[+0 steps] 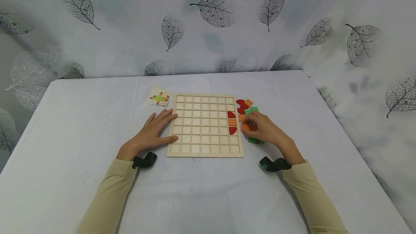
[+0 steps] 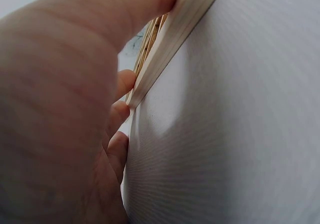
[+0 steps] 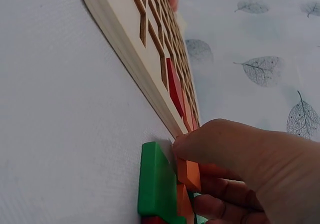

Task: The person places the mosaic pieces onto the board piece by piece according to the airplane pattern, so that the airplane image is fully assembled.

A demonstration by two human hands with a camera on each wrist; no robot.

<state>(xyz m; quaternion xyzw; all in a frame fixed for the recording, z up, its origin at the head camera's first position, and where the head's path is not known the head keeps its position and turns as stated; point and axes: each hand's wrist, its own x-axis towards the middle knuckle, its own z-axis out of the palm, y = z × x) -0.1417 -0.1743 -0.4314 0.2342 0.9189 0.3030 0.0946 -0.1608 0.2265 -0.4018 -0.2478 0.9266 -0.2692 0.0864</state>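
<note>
A wooden grid board [image 1: 205, 154] lies flat on the table. In its right column sit a red rounded piece [image 1: 231, 114], an orange square tile [image 1: 232, 122] and a second red rounded piece [image 1: 232, 130]. My left hand [image 1: 152, 131] is spread at the board's left edge, thumb and fingertips touching the frame. At the right edge my right hand [image 1: 264, 127] pinches another orange square tile [image 3: 190, 175] between thumb and fingers. Under and around that hand lies a pile of loose pieces, among them a green tile [image 3: 156, 179]; the hand hides part of the pile.
A small pattern card [image 1: 159, 96] lies beyond the board's upper left corner, showing a green, orange and red figure on a grid. More red pieces [image 1: 241, 102] lie along the board's right side. A white cloth [image 1: 201, 194] covers the table; a leaf-print cloth [image 1: 130, 28] hangs behind.
</note>
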